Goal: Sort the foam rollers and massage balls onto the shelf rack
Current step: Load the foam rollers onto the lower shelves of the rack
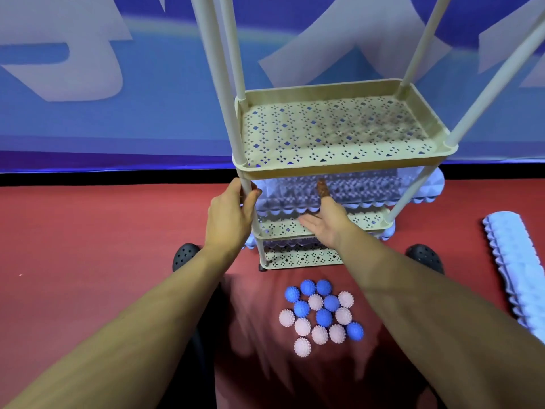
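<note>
The beige perforated plastic shelf rack [339,128] is seen standing on the red floor [103,231], its top tier bare. On the tier below, a pale lilac ridged foam roller [339,190] is already laid lengthwise, its right end poking out past the far right post. A second pale shape is glimpsed lower down, on the tier beneath, though it cannot be made out clearly.

The near left post is gripped by the left hand [230,219], fingers wrapped round it, and the rack is judged to be steadied that way. The right hand [324,219] is held open, palm up, just at the front lip of the roller's tier, touching nothing that can be confirmed.

So the job is judged partly done. One more white ridged foam roller [516,267] is left lying on the floor at the right, well apart from the rack. The spiky massage balls [321,314], pink and blue, are bunched together on the floor near the rack's foot, none yet shelved. The balls are seen as small, knobbly spheres; the rollers as long cylinders with scalloped ridges.
</note>
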The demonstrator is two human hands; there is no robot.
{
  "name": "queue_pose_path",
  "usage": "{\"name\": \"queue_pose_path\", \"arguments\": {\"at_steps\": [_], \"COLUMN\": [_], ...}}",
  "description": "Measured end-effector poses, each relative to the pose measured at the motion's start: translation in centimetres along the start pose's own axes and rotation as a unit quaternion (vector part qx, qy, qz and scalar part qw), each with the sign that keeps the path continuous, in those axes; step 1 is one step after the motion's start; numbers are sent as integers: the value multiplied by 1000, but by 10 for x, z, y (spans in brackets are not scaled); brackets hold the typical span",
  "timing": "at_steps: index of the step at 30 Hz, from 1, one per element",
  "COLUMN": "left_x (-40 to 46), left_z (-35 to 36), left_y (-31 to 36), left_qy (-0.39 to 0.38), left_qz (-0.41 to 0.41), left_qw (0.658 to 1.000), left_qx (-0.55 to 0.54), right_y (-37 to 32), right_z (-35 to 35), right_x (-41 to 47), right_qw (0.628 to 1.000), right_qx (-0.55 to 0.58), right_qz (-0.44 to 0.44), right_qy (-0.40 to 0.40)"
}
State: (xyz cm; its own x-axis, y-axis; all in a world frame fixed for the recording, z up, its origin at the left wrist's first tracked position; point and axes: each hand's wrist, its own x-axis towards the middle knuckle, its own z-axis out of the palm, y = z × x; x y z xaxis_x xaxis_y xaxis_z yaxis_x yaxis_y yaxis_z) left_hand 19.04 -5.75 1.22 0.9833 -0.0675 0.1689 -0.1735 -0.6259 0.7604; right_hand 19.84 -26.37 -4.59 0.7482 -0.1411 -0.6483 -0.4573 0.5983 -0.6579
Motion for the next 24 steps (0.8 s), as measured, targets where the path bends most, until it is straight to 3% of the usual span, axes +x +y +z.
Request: {"name": "queue_pose_path", "arguments": {"at_steps": [5, 10, 14, 19, 24], "left_x": [-2, -7, 8, 19, 12], "left_z": [2, 17, 28, 37, 36], "left_y": [-18, -51, -53, -54, -57], "left_qy": [-58, -108, -134, -188, -84], "left_qz": [7, -107, -151, -162, -127], "left_qw": [996, 988, 974, 956, 977], "left_qx": [-74, -36, -106, -159, -150], "right_y": [-9, -27, -78, -118, -104], "right_z": [-48, -136, -182, -179, -188], "right_x": [-25, -46, -33, -18, -4], "right_qw": [971, 944, 865, 865, 870], "right_qx": [-228, -311, -440, -480, -430], "right_qz": [53, -63, -113, -122, -222], "right_qy": [-46, 93, 212, 77, 94]}}
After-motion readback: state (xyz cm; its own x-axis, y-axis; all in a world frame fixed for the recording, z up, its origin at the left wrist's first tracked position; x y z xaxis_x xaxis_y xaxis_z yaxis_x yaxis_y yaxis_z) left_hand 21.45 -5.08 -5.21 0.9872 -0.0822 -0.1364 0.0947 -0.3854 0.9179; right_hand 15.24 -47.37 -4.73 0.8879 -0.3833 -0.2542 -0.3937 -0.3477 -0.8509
